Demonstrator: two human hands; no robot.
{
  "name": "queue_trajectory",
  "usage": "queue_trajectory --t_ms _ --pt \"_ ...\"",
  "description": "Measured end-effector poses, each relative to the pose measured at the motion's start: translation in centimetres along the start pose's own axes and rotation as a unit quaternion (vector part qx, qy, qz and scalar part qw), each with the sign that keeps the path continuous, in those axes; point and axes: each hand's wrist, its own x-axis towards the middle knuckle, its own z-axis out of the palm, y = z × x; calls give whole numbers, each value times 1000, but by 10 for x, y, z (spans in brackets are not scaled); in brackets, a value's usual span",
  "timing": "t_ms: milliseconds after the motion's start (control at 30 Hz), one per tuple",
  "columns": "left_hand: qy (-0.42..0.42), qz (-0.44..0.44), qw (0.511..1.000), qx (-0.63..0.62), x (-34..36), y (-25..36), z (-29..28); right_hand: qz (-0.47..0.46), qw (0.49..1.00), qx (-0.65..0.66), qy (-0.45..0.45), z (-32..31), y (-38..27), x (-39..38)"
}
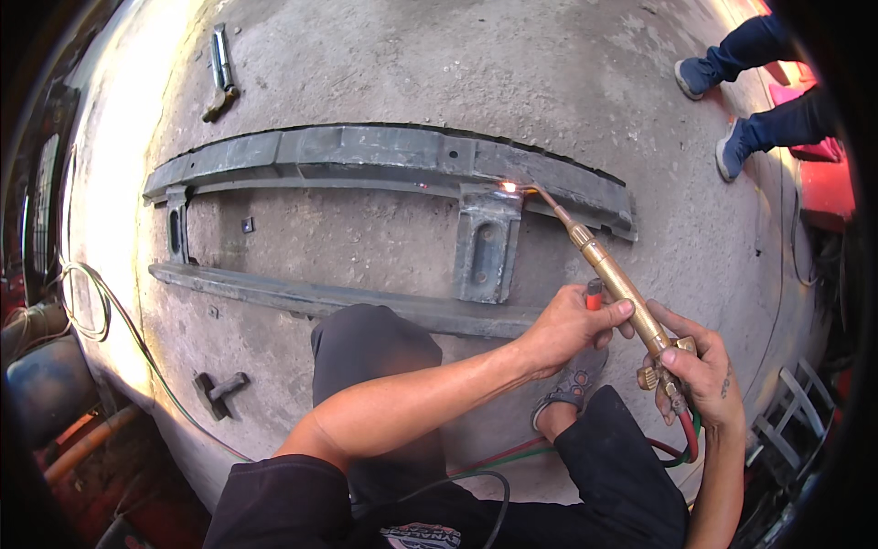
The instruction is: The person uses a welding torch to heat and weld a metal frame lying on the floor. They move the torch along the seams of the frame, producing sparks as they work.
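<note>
My right grip (706,371) is clamped around the valve end of a brass gas torch (631,297), thumb by the valve knob (686,345), with red and green hoses (690,441) leaving its rear. My left grip (567,325) is closed around an orange cylinder with a black end (594,295), and its thumb lies against the torch's barrel.

The torch slants up and to the left, its narrow tip just beside a glowing spot (509,187) where the upright bracket (487,247) meets the long, curved grey metal beam (366,151). The beam lies across the concrete floor (347,242) in front of me; a second, slimmer bar (366,297) runs below it, nearer my knee (375,343), and a narrower bracket (176,229) joins the two near their left ends.

A small square metal plate (247,225) lies between beam and bar. A hammer (219,393) rests on the floor to my left, and a metal hand tool (220,73) lies beyond the beam. At upper right stand another person's legs (754,50) in dark blue trousers.
</note>
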Motion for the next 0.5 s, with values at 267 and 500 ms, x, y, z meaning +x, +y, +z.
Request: queue_trajectory --t_ms 267,500 --pt "-9 -2 1000 5 4 1 -3 -6 1000 -11 12 0 2 2" --pt "-7 -5 1000 -7 4 0 -4 0 1000 -13 3 2 -2 2"
